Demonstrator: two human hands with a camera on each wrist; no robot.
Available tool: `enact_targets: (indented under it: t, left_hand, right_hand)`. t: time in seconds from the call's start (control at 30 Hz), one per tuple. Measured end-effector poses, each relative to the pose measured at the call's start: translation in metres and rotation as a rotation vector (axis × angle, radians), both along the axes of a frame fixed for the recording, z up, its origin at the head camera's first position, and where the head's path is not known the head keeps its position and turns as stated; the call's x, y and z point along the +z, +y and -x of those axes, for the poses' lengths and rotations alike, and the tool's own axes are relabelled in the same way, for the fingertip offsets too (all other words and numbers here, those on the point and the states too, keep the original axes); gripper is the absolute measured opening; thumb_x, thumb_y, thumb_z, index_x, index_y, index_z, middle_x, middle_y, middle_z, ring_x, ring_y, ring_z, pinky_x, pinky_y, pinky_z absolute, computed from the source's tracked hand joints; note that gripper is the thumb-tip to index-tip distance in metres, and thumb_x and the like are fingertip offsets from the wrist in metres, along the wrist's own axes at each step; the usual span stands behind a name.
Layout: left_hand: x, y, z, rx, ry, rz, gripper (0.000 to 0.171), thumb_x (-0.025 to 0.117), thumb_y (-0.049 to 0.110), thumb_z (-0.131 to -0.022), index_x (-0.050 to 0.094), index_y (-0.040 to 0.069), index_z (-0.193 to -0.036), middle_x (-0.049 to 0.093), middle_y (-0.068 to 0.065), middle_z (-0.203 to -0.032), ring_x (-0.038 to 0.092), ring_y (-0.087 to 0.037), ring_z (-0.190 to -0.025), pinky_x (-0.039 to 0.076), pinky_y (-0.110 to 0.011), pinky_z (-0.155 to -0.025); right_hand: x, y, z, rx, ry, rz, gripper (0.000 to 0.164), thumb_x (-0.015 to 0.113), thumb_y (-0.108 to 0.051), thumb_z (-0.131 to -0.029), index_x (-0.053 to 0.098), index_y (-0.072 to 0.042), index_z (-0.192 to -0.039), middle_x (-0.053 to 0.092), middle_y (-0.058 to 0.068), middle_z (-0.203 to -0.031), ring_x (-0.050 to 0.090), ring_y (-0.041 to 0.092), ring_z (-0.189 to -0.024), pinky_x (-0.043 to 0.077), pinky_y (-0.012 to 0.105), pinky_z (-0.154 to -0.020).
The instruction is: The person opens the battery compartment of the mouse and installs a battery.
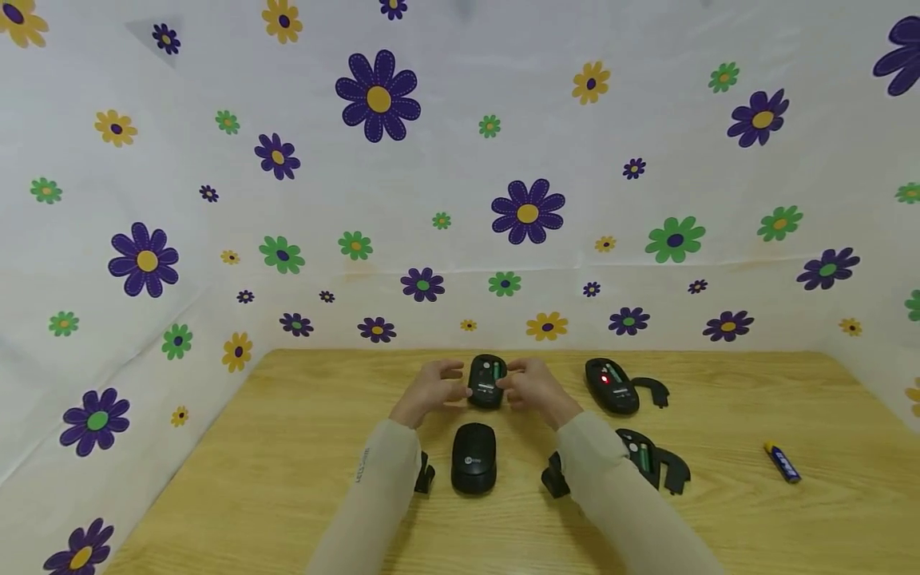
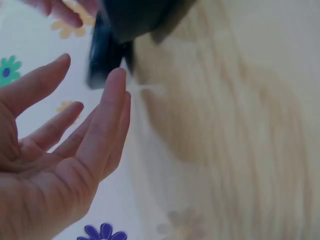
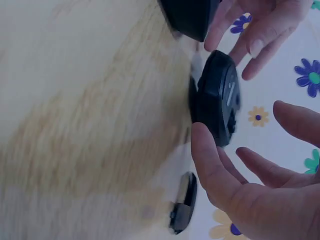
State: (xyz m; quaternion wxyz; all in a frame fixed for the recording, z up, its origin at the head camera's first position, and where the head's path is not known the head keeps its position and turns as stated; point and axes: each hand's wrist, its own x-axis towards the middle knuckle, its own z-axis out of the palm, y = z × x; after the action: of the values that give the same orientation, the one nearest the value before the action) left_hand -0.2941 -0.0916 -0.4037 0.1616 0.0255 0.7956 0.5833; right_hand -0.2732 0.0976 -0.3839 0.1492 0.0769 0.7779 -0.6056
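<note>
A black computer mouse (image 1: 483,397) lies underside up at the back of the table, a green battery (image 1: 496,370) showing in its bay. To its left is my left hand (image 1: 434,390), fingers spread and fingertips right at its edge. From the other side my right hand (image 1: 535,391) reaches in, fingertips overlapping its right edge in the head view. In the right wrist view the mouse (image 3: 212,100) stands between the loosely bent fingers of my right hand (image 3: 260,190) and the left fingers. The left wrist view has my left hand (image 2: 65,155) with fingers apart, holding nothing.
Nearer me, a second mouse (image 1: 473,459) sits right side up between my forearms. To the right are an upturned mouse (image 1: 611,391) with a red light, its curved cover (image 1: 654,390), another opened mouse (image 1: 636,451), a second cover (image 1: 676,469) and a blue-yellow battery (image 1: 782,461).
</note>
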Motion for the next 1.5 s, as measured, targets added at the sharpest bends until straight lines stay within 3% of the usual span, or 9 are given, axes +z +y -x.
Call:
enact_targets:
  t: [0.1,0.33,0.63,0.93,1.17,1.33,1.5]
  left_hand:
    - [0.003,-0.012,-0.007,-0.030,0.020,0.004,0.059,0.065,-0.005,-0.093,0.044,-0.006,-0.148,0.045,-0.029,-0.148,0.061,-0.042,-0.118,0.061,-0.045,-0.087]
    - [0.011,-0.033,-0.025,-0.074,0.035,-0.038,0.060,0.064,-0.010,-0.092,0.043,-0.006,-0.149,0.044,-0.030,-0.149,0.063,-0.040,-0.113,0.060,-0.045,-0.087]
    - [0.011,-0.050,-0.050,-0.150,0.031,-0.058,0.062,0.063,-0.011,-0.092,0.040,-0.009,-0.149,0.039,-0.032,-0.151,0.060,-0.044,-0.117,0.062,-0.047,-0.083]
    - [0.010,-0.053,-0.066,-0.169,0.005,-0.073,0.062,0.065,-0.010,-0.092,0.041,-0.008,-0.149,0.039,-0.031,-0.151,0.060,-0.041,-0.116,0.063,-0.046,-0.080]
    - [0.004,-0.051,-0.076,-0.185,-0.026,-0.118,0.061,0.064,-0.009,-0.092,0.041,-0.009,-0.149,0.038,-0.032,-0.151,0.050,-0.048,-0.128,0.063,-0.045,-0.079]
    - [0.000,-0.048,-0.080,-0.188,-0.063,-0.145,0.056,0.061,0.000,-0.099,0.040,-0.009,-0.149,0.040,-0.031,-0.150,0.055,-0.042,-0.123,0.064,-0.046,-0.075]
    - [-0.001,-0.044,-0.082,-0.193,-0.098,-0.171,0.057,0.060,0.011,-0.102,0.038,-0.008,-0.150,0.042,-0.028,-0.147,0.057,-0.037,-0.117,0.064,-0.047,-0.073]
  right_hand:
    - [0.001,0.001,-0.006,0.012,0.004,-0.012,0.048,0.059,-0.004,-0.100,0.044,0.011,-0.143,0.060,0.024,-0.116,0.061,0.030,-0.096,0.060,0.043,-0.088]
    - [0.009,0.006,-0.023,0.080,0.016,0.073,0.050,0.059,-0.005,-0.101,0.040,0.013,-0.145,0.052,0.033,-0.134,0.057,0.046,-0.119,0.058,0.050,-0.092]
    - [0.011,0.012,-0.046,0.141,0.014,0.125,0.050,0.060,-0.006,-0.099,0.043,0.011,-0.143,0.056,0.028,-0.132,0.060,0.043,-0.114,0.059,0.050,-0.089]
    - [0.005,0.018,-0.062,0.152,-0.010,0.180,0.053,0.062,-0.004,-0.097,0.041,0.012,-0.144,0.053,0.031,-0.136,0.062,0.045,-0.114,0.060,0.052,-0.087]
    - [-0.003,0.014,-0.071,0.166,-0.023,0.202,0.051,0.062,-0.004,-0.096,0.043,0.013,-0.141,0.053,0.030,-0.134,0.065,0.041,-0.107,0.061,0.053,-0.081]
    - [-0.010,0.011,-0.073,0.162,-0.047,0.247,0.051,0.062,-0.003,-0.097,0.042,0.014,-0.141,0.053,0.028,-0.132,0.064,0.035,-0.100,0.062,0.053,-0.077]
    - [-0.014,0.008,-0.073,0.149,-0.056,0.243,0.052,0.065,-0.002,-0.094,0.045,0.014,-0.139,0.054,0.028,-0.128,0.062,0.037,-0.102,0.063,0.053,-0.074]
